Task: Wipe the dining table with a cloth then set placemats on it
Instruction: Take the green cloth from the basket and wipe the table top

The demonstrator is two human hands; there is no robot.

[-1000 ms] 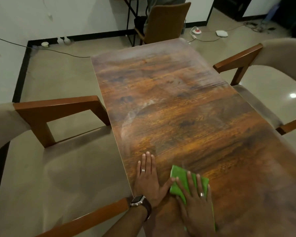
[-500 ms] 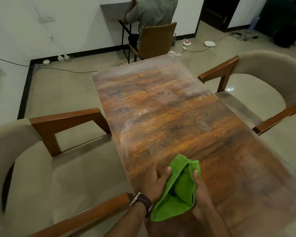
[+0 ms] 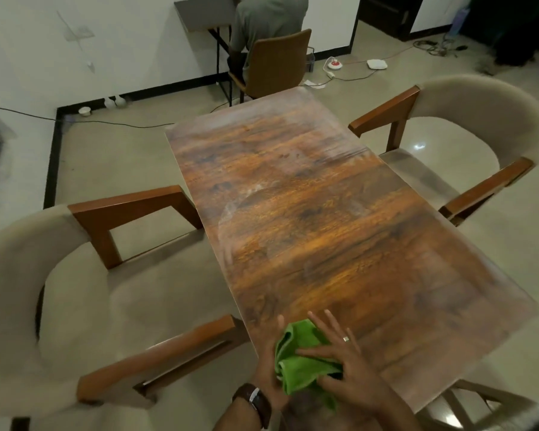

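— What sort of place is this?

— A home's dining room, by the look of it. A long wood-grain dining table [image 3: 308, 219] stands on a pale tiled floor [image 3: 112, 150], with cushioned armchairs [image 3: 84, 290] drawn up on both sides.

— Only for dining?

— Not quite. By the white wall a person sits on a brown chair [image 3: 277, 62] at a small desk [image 3: 199, 14] (their back turned), and cables and a power strip [image 3: 335, 64] lie on the floor.
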